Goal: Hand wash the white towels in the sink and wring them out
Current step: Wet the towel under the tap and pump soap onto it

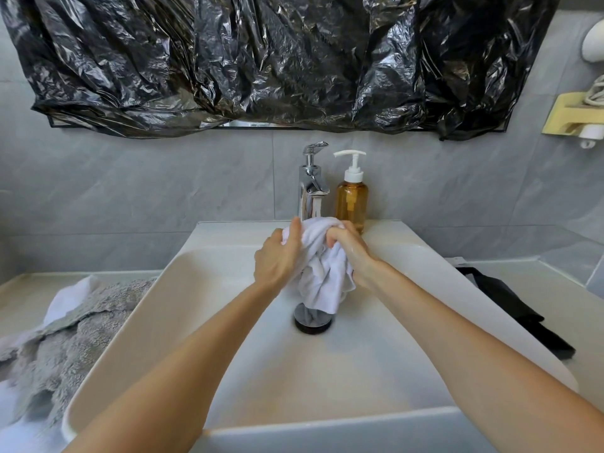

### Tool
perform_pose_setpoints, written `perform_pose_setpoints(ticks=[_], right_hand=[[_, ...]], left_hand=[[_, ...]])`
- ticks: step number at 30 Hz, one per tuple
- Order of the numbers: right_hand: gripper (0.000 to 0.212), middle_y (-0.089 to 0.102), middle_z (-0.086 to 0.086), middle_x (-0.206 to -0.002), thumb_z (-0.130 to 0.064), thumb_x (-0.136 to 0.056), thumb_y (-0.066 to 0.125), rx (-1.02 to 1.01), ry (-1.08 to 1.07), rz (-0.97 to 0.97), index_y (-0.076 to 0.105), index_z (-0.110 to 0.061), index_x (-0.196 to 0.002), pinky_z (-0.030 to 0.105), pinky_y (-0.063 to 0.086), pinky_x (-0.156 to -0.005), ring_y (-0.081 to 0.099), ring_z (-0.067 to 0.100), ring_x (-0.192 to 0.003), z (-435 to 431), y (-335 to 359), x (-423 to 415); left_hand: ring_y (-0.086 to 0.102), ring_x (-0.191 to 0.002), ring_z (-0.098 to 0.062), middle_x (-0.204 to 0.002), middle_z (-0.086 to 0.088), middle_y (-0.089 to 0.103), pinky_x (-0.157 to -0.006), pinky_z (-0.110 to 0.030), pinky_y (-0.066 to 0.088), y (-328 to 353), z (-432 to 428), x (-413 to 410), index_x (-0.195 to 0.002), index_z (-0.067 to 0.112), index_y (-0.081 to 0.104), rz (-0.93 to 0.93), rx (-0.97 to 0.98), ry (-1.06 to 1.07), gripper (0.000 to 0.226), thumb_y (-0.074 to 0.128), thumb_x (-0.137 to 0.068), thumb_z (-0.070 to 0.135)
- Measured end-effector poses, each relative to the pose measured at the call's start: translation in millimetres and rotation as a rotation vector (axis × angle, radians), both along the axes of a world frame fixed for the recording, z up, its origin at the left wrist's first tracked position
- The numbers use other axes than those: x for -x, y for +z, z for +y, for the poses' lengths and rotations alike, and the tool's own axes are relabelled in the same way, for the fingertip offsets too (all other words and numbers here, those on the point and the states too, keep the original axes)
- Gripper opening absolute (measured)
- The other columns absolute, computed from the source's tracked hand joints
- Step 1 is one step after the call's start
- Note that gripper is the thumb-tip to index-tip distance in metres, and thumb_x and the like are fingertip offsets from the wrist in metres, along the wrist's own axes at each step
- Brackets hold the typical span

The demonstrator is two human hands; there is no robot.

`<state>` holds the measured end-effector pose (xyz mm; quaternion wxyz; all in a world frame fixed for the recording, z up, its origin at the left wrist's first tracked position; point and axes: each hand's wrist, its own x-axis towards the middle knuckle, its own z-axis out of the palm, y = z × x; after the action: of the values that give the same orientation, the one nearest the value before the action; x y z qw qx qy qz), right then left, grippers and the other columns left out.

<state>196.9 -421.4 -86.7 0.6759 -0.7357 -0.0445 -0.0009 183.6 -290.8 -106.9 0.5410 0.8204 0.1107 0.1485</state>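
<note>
A bunched white towel [322, 273] hangs over the white sink [228, 322], just below the chrome tap [312, 184]. My left hand [277, 259] grips its left side, thumb up over the cloth. My right hand [354, 253] grips the right side with curled fingers. The towel's lower end dangles just above the dark round drain [312, 322]. Another white towel [67, 299] lies on the counter to the left, partly under a grey towel.
A grey fluffy towel [62, 348] covers the left counter. An amber pump bottle [352, 197] stands right of the tap. A black cloth [513, 308] lies on the right counter. Black plastic [277, 60] covers the mirror above.
</note>
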Motion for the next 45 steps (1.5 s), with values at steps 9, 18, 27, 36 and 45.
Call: perform_pose_setpoints(ticks=[9,18,27,36,45], right_hand=[[0.033,0.046,-0.003,-0.092,-0.044,-0.08,0.047,-0.032,0.139,-0.06,0.041,-0.018,-0.099,0.026,0.039,-0.072,0.049,0.012,-0.088,28,-14,12],[0.03,0.063,0.003,-0.093,-0.047,-0.085,0.035,0.277,-0.332,-0.209,0.059,-0.029,-0.09,0.037,0.046,-0.082,0.055,0.026,-0.092,36,-24,11],[0.052,0.065,0.008,-0.089,-0.052,-0.084,0.029,0.495,-0.233,-0.188,0.064,-0.014,-0.088,0.034,0.041,-0.071,0.058,0.028,-0.086,19,-19,-10],[0.01,0.049,-0.003,-0.081,-0.023,-0.089,0.054,0.653,0.169,-0.109,0.06,-0.021,-0.081,0.03,0.033,-0.069,0.047,0.015,-0.083,-44,12,-13],[0.059,0.051,0.002,-0.128,-0.036,-0.079,0.075,0.407,-0.369,-0.292,0.046,-0.018,-0.127,0.035,0.045,-0.094,0.05,0.02,-0.119,-52,23,-40]], left_hand=[[0.056,-0.084,-0.027,-0.081,0.0,0.062,-0.075,-0.034,0.038,-3,11,-3,-0.08,0.015,0.057,0.005,-0.084,0.205,0.044,0.033,-0.095,0.05],[0.053,-0.075,-0.026,-0.072,0.0,0.059,-0.068,-0.033,0.034,4,-6,-2,-0.076,0.013,0.058,-0.026,-0.114,0.21,0.038,0.038,-0.092,0.04],[0.058,-0.098,-0.03,-0.097,-0.004,0.066,-0.079,-0.035,0.039,5,-7,-2,-0.095,0.013,0.064,0.035,-0.088,0.096,0.049,0.034,-0.095,0.051],[0.052,-0.105,-0.022,-0.124,-0.01,0.057,-0.089,-0.035,0.037,8,-5,0,-0.135,-0.003,0.047,0.191,-0.267,-0.295,0.068,0.043,-0.097,0.054],[0.045,-0.132,-0.024,-0.147,-0.002,0.046,-0.098,-0.032,0.038,6,-5,7,-0.146,0.023,0.039,0.225,-0.686,-0.412,0.074,0.069,-0.084,0.049]])
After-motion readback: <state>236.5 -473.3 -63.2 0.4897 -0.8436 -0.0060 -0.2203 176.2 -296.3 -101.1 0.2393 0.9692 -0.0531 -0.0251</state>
